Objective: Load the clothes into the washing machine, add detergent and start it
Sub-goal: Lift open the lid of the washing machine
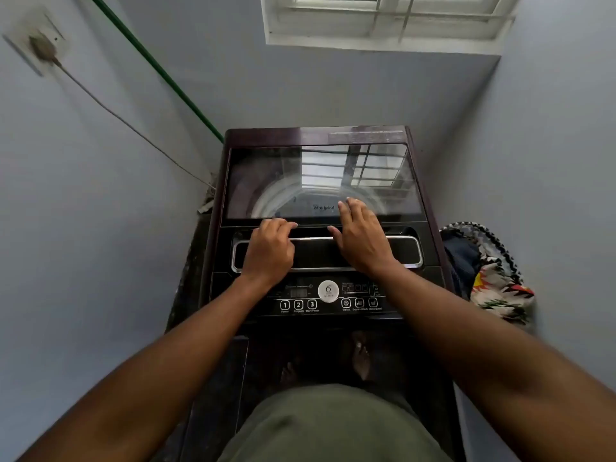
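- Washing machine (320,228): centre, glass lid (323,181) down.
- Left hand (268,251): fingers curled at lid's front edge.
- Right hand (361,241): flat on glass.
- Clothes (493,278): 3 o'clock, unloaded; detergent, start pending.

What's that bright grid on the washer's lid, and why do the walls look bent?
Head view: the grid is the white barred window reflected as glare on the dark washing machine's glass lid; the wide-angle lens bows the grey walls.
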{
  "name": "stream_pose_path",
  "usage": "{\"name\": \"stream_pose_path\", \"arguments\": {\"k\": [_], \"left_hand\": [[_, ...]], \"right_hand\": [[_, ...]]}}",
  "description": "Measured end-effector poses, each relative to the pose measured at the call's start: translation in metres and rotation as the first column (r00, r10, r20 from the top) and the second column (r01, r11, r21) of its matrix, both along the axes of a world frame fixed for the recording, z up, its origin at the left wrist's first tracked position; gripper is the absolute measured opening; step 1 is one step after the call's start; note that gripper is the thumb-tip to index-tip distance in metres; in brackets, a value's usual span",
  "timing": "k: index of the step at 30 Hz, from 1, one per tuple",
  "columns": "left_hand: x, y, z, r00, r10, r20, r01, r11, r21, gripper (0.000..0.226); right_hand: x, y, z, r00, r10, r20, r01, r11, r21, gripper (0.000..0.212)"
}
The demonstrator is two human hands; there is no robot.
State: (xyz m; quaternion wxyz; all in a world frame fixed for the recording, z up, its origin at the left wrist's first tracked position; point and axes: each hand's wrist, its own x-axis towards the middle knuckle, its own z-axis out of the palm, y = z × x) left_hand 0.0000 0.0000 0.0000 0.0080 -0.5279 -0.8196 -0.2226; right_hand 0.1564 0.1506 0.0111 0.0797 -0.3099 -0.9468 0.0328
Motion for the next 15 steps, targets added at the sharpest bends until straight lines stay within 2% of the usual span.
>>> {"name": "stream_pose_path", "arguments": {"k": [6,11,15], "left_hand": [[0.009,-0.009,-0.012,0.996,-0.043,-0.074,0.039,0.997,-0.060,0.033],[0.009,-0.007,-0.010,0.999,-0.041,-0.011,0.040,0.995,-0.086,0.032],[0.012,-0.004,-0.013,0.999,-0.002,0.048,0.008,0.993,-0.119,0.046]], "right_hand": [[0.012,-0.018,-0.010,0.999,-0.014,0.044,0.014,1.000,-0.008,0.049],[0.017,-0.019,-0.018,0.995,-0.017,0.101,0.015,1.000,0.020,0.044],[0.016,-0.021,-0.022,0.994,-0.042,0.102,0.044,0.999,-0.022,0.051]]}}
